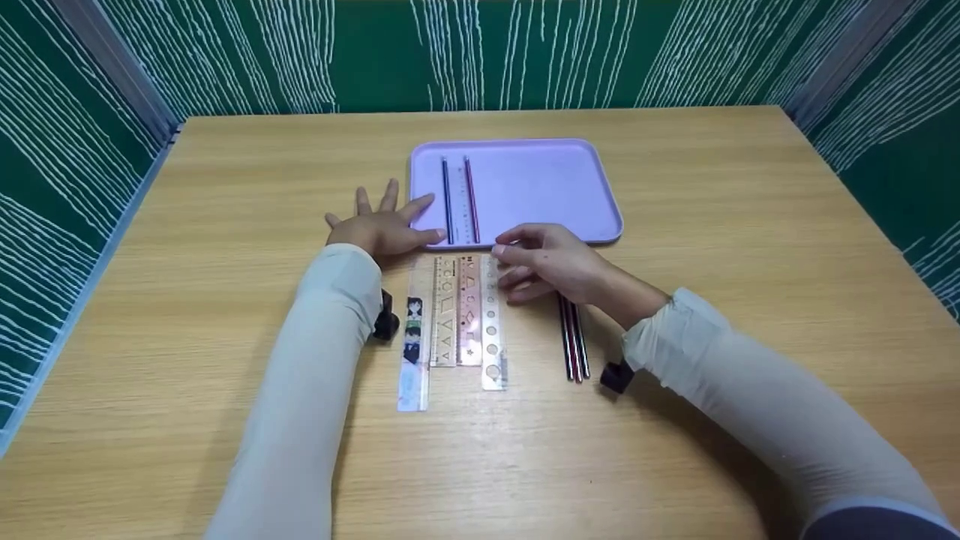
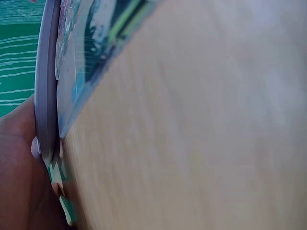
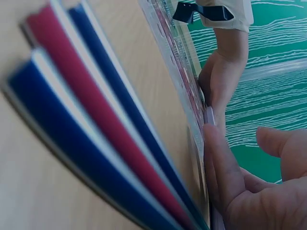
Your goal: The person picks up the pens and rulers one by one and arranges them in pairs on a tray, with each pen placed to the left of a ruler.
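Note:
My left hand (image 1: 382, 229), fingers spread, rests at the near left corner of the purple tray (image 1: 540, 191), thumb over its rim. On the tray lie a dark blue pencil (image 1: 448, 201), a clear ruler (image 1: 463, 210) and a red pencil (image 1: 472, 199), side by side. My right hand (image 1: 555, 262) hovers with loosely bent fingers over the far end of a clear ruler with round holes (image 1: 491, 330). In the right wrist view its thumb stands apart from the fingers (image 3: 225, 167), which are right by the ruler's end. Three pencils (image 3: 96, 110), blue, red and blue, lie beneath its wrist.
Left of the holed ruler lie a pink ruler (image 1: 469, 315), a yellowish ruler (image 1: 444, 315) and a cartoon-printed ruler (image 1: 412, 352), in a row before the tray. The wooden table (image 1: 247, 172) meets green, white-streaked walls (image 1: 375, 52) at its back and sides.

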`<state>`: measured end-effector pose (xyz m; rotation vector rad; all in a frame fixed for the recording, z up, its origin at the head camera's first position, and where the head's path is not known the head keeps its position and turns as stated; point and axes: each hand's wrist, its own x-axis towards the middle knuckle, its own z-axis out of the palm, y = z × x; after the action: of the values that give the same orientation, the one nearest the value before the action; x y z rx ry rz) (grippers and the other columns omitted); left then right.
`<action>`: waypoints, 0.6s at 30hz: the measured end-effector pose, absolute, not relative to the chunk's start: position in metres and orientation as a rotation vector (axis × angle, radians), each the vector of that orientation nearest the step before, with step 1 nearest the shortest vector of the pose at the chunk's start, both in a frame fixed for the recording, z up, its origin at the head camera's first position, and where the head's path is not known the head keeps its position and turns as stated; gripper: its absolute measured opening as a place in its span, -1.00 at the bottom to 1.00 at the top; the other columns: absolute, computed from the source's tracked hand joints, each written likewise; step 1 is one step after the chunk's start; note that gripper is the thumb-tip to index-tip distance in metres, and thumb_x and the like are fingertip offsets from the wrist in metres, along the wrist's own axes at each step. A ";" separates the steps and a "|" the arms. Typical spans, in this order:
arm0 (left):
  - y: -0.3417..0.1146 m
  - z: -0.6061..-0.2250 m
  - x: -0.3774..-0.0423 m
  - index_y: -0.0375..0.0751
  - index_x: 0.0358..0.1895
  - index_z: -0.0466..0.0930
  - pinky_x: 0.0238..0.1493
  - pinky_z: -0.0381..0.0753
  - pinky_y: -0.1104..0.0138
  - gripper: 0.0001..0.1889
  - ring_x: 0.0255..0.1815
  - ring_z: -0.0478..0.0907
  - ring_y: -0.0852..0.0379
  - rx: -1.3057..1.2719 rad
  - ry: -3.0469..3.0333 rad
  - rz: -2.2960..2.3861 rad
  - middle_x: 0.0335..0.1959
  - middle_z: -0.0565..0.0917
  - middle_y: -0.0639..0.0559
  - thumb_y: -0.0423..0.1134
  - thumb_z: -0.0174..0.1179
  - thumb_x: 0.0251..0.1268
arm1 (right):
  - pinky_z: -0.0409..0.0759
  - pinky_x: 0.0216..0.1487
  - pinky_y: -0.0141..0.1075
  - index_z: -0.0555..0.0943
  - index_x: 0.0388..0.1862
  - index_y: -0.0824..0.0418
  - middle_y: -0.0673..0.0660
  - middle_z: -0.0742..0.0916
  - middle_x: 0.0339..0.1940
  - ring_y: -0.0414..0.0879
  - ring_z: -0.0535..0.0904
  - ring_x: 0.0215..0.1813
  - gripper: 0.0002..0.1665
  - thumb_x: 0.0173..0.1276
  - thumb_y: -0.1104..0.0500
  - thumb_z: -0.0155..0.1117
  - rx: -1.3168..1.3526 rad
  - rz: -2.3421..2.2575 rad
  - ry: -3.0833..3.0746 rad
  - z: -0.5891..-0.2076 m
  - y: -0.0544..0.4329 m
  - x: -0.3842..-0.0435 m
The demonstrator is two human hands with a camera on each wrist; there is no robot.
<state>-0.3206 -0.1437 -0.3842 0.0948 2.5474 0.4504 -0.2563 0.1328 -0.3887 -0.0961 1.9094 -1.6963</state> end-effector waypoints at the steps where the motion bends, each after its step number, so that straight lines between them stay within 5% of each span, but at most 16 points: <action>1: -0.144 -0.384 -0.321 0.76 0.56 -0.30 0.31 -0.70 -0.55 -0.07 0.59 -0.82 -0.29 0.093 2.546 0.450 0.67 -0.61 0.15 0.67 -0.08 0.15 | 0.78 -0.01 -0.03 0.39 0.42 0.32 0.37 0.58 0.19 0.11 0.75 -0.04 -0.37 0.48 0.13 0.32 -0.102 -1.680 1.916 -0.389 0.133 -0.255; 18: -0.143 -0.383 -0.321 0.76 0.55 -0.31 0.30 -0.71 -0.55 -0.07 0.59 -0.82 -0.30 0.094 2.547 0.441 0.67 -0.61 0.16 0.68 -0.10 0.14 | 0.79 -0.02 -0.09 0.35 0.48 0.35 0.27 0.60 0.16 0.06 0.77 -0.09 -0.13 0.23 0.30 0.53 -0.087 -1.602 1.971 -0.393 0.132 -0.252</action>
<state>-0.3208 -0.1428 -0.3832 0.0942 2.5466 0.4412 -0.2521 0.1317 -0.3934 -0.0866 1.9713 -1.6019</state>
